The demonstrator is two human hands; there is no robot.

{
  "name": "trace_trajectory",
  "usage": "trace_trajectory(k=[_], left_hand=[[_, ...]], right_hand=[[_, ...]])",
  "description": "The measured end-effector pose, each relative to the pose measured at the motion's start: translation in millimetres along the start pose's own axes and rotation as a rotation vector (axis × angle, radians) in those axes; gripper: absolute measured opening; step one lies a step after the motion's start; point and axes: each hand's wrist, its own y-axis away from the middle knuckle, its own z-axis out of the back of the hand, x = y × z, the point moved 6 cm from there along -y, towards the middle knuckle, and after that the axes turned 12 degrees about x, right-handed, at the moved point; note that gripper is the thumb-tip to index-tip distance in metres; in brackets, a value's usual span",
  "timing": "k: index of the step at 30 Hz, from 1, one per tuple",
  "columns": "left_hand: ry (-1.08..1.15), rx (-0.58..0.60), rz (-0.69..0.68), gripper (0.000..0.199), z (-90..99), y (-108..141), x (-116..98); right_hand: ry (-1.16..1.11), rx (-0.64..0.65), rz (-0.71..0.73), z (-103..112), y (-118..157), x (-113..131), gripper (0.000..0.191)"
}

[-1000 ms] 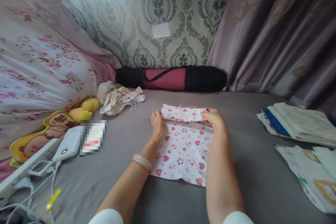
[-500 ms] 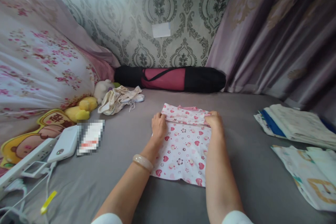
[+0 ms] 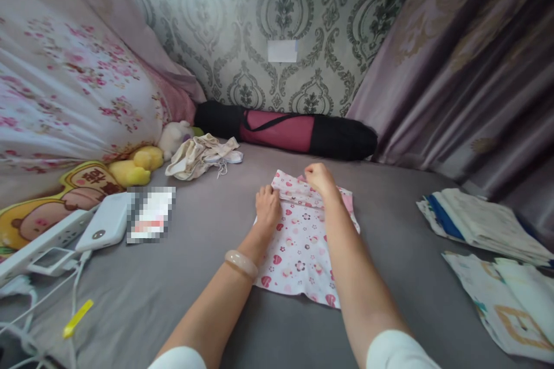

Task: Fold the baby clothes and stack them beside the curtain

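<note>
A white garment (image 3: 298,253) printed with pink hearts and small flowers lies on the grey bed sheet, its far end folded over into a band. My left hand (image 3: 268,207) is closed on the left end of that band, fingers curled over the edge. At the middle of the far edge, my right hand (image 3: 321,180) is closed in a pinch, next to a bit of pink fabric. Its fingertips partly hide what they grip, which looks like the garment's cloth. The band's right end lies free, showing some pink cloth. My right forearm covers part of the print.
Folded cloths (image 3: 485,219) and a patterned cloth (image 3: 506,305) lie at right. A black and red long bag (image 3: 281,130) rests along the wall. Crumpled cream cloth (image 3: 201,155), plush toys (image 3: 136,167), a power bank (image 3: 106,222) and a power strip (image 3: 47,242) with cables are at left.
My right hand has left the right end of the folded band and moved left to the middle of the far edge. My left hand stays at the left end. The view has shifted slightly.
</note>
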Motion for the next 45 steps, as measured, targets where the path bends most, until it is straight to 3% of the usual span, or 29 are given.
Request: trace_trajectory(k=[3, 6, 14, 25, 33, 36, 39, 43, 45], left_hand=[[-0.021, -0.008, -0.003, 0.027, 0.5, 2, 0], [-0.029, -0.017, -0.007, 0.028, 0.8, 2, -1], [-0.007, -0.037, -0.019, 0.026, 1.6, 0, -1], [-0.026, -0.003, -0.076, 0.02, -0.4, -2, -4], [0.012, 0.001, 0.009, 0.019, -0.6, -4, 3], [0.016, 0.013, 0.042, 0.023, 0.6, -3, 5], [0.032, 0.048, 0.084, 0.027, 9.1, -4, 7], [0.075, 0.161, 0.129, 0.029, 27.9, -15, 12], [0.061, 0.137, 0.086, 0.03, 37.8, -26, 9]], right_hand=[[0.0, 0.079, 0.076, -23, -26, 37, 0.021], [0.017, 0.109, 0.066, -39, -45, 51, 0.021], [0.067, 0.147, 0.009, -54, -66, 49, 0.023], [0.108, -0.005, 0.039, -74, -62, 53, 0.028], [0.081, -0.071, 0.05, -94, -64, 44, 0.033], [0.058, -0.063, 0.068, -93, -66, 42, 0.034], [0.028, -0.042, 0.126, -76, -63, 34, 0.032], [0.004, -0.106, 0.135, -45, -39, 2, 0.04], [0.032, -0.125, 0.118, -40, -22, -12, 0.041]])
